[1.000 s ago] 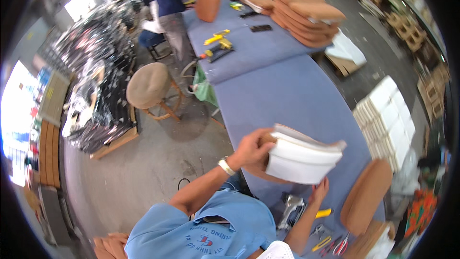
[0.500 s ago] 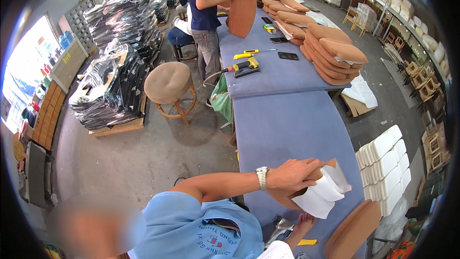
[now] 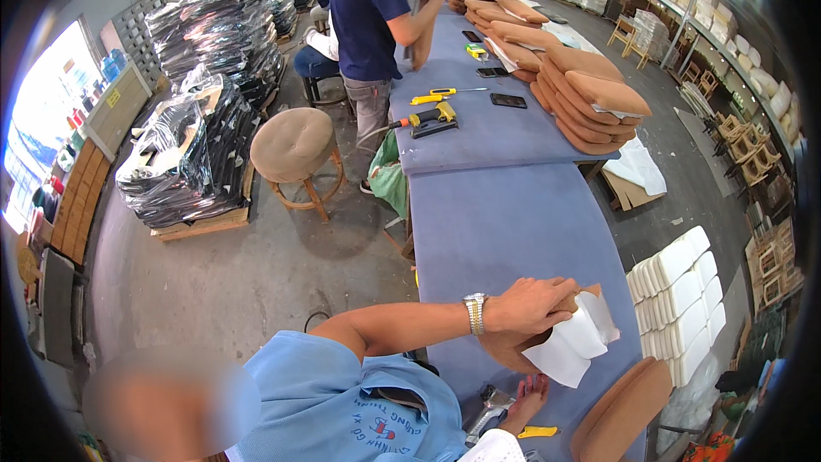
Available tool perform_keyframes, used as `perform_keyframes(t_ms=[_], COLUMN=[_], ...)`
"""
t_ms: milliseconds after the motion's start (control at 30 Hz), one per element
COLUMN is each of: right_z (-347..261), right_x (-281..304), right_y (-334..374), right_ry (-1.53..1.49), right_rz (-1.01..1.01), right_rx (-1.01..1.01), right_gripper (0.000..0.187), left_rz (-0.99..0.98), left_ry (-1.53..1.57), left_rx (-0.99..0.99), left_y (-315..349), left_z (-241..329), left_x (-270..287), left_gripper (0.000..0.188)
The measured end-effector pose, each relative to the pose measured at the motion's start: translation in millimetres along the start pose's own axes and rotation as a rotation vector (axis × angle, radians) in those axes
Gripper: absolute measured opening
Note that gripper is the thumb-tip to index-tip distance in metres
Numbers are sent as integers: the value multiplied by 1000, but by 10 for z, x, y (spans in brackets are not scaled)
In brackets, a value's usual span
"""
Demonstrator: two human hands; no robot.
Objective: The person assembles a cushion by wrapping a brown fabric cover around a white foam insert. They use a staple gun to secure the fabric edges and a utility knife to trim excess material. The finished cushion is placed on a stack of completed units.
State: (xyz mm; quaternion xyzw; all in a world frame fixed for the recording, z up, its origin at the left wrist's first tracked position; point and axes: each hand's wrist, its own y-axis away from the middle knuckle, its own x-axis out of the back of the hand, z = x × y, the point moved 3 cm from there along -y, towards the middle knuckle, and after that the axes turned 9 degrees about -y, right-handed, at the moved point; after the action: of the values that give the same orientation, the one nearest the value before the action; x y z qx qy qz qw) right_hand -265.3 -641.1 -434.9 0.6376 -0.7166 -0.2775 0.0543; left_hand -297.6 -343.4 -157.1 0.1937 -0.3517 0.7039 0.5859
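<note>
My left hand (image 3: 532, 304), wearing a wristwatch, is closed over a brown upholstered cushion (image 3: 503, 351). White lining flaps (image 3: 566, 349) spread from the cushion's right side, and part of its brown cover lies under my palm. Just below the flaps is my right hand (image 3: 523, 402), fingers apart and nothing seen in them. Close to its left lies a grey metal tool (image 3: 489, 411), perhaps a stapler, partly hidden by my body and arm. A yellow-handled tool (image 3: 539, 432) rests beside my right wrist. Two brown cushions (image 3: 623, 411) lean together at the table's near right.
The blue-covered table (image 3: 505, 214) runs away from me. On it are a yellow staple gun (image 3: 434, 120), a screwdriver (image 3: 445, 92), phones (image 3: 508, 101) and stacked brown cushions (image 3: 590, 94). A co-worker (image 3: 363, 17) stands at its left. White pads (image 3: 680, 299) are stacked right; a stool (image 3: 295, 145) stands left.
My right hand has drawn back from under the white flaps toward the grey tool. My left hand keeps its hold. Farther off, the co-worker has turned a brown panel edge-on.
</note>
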Motion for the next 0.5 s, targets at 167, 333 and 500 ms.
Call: perform_keyframes(t_ms=[167, 333, 500], right_z=[-88, 46, 400], right_x=[-71, 20, 105], right_y=[60, 68, 42], right_ry=[52, 111, 32], right_rz=[-44, -87, -40], right_rx=[48, 46, -26], right_gripper=[56, 52, 53], left_rz=[124, 167, 271], left_ry=[7, 3, 86], left_rx=[41, 210, 419], left_y=[-51, 12, 296], left_z=[-67, -354, -838], left_x=[41, 56, -63], left_gripper=[38, 39, 45])
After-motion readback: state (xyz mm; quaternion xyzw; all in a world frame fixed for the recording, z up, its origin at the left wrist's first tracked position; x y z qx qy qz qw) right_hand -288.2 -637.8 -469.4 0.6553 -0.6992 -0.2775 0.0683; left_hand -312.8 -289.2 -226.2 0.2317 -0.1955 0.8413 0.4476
